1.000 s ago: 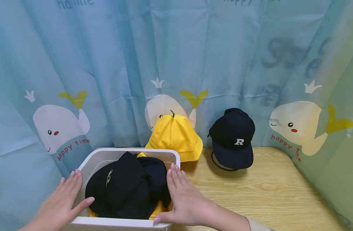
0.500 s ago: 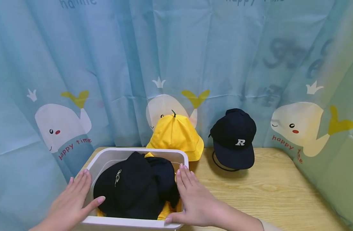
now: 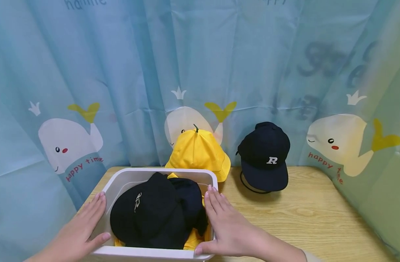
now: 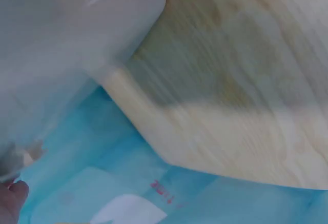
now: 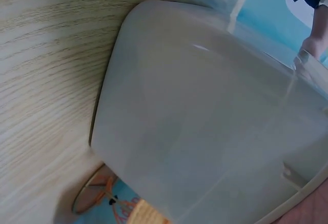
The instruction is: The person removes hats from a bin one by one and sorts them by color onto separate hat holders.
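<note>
A white plastic bin (image 3: 154,251) stands at the table's front left, holding a black cap (image 3: 154,214) with a light emblem, dark cloth beside it and yellow fabric (image 3: 194,240) below. My left hand (image 3: 74,231) rests on the bin's left rim, fingers straight and thumb extended. On the right rim lies my right hand (image 3: 231,227), its fingers straight and its thumb at the front corner. The right wrist view shows the bin's outer wall (image 5: 195,106) close up, and the left wrist view shows the opposite wall (image 4: 66,29).
Behind the bin is a yellow hat (image 3: 198,154) with a green stem. A navy cap (image 3: 265,156) marked R sits on a stand to its right. Wooden tabletop (image 3: 318,218) extends rightward, and a blue whale-print curtain (image 3: 200,54) hangs behind.
The bin has shifted to the right across the table, with both hands moving along on its sides. The yellow hat and navy cap stay in place.
</note>
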`<state>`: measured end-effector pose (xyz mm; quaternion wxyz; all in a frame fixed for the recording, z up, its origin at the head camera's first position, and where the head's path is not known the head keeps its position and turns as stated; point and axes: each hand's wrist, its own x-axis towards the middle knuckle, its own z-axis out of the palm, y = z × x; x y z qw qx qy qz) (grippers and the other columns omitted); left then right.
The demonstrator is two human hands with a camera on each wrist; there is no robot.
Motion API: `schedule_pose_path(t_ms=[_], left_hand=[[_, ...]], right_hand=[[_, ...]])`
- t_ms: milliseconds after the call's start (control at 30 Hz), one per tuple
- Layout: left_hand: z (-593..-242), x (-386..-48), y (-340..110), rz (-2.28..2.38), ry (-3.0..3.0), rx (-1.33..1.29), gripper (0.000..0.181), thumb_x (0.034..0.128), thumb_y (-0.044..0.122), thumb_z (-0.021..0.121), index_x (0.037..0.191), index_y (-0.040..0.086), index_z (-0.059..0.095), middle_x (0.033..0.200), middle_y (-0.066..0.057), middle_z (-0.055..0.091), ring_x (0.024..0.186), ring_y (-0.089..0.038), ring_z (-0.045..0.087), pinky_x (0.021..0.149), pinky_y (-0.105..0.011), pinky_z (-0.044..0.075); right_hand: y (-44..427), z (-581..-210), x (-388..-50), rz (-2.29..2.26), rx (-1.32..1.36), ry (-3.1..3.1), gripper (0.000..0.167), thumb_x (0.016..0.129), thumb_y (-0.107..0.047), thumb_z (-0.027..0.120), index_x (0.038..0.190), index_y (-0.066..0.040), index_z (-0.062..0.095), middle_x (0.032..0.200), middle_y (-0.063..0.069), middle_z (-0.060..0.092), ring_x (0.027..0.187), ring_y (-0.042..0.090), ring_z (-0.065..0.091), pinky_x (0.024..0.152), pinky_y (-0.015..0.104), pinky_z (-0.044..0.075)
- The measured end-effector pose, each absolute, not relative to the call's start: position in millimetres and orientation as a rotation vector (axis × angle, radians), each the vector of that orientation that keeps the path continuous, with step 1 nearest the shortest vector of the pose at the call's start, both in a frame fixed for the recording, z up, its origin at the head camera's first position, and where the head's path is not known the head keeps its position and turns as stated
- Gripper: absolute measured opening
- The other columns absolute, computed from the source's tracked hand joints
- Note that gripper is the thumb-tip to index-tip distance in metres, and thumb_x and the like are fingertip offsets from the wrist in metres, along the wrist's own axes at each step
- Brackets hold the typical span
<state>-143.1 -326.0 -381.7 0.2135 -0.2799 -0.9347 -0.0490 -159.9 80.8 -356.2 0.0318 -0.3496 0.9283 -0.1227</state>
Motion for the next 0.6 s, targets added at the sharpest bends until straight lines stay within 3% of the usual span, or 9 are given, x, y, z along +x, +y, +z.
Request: schedule_pose_path(t_ms=[67, 267, 600], left_hand=[[-380.3, -146.0, -330.4, -0.161, -2.546, -0.848, 0.095, 0.0837, 0.040, 0.066, 0.151, 0.004, 0.010, 0.157, 0.012, -0.009, 0.143, 0.000, -0.008, 0.111, -0.012, -0.007], [-378.6, -147.2, -331.4, -0.249, -2.532, -0.871, 0.094, 0.0860, 0.037, 0.065, 0.150, 0.000, 0.008, 0.158, 0.011, -0.009, 0.144, -0.002, -0.006, 0.112, -0.014, -0.007], [-381.7, -142.4, -307.9, -0.270, -2.657, -0.763, 0.092, 0.0846, 0.034, 0.067, 0.149, -0.005, 0.013, 0.156, 0.012, -0.014, 0.139, 0.003, -0.017, 0.108, -0.011, -0.013]], right_hand=[[81.7, -355.5, -160.5, -0.375, -1.079, 2.857, 0.110, 0.078, -0.080, 0.039, 0.150, 0.000, 0.017, 0.158, 0.013, 0.002, 0.146, 0.028, 0.001, 0.116, 0.049, 0.015], [84.0, -355.5, -160.4, -0.397, -1.089, 2.846, 0.111, 0.078, -0.080, 0.040, 0.150, 0.000, 0.015, 0.158, 0.014, 0.000, 0.146, 0.028, 0.000, 0.116, 0.049, 0.014], [106.7, -356.1, -157.8, -0.462, -1.029, 2.841, 0.111, 0.076, -0.078, 0.047, 0.150, -0.002, 0.015, 0.159, 0.013, 0.002, 0.146, 0.029, 0.002, 0.114, 0.049, 0.017]])
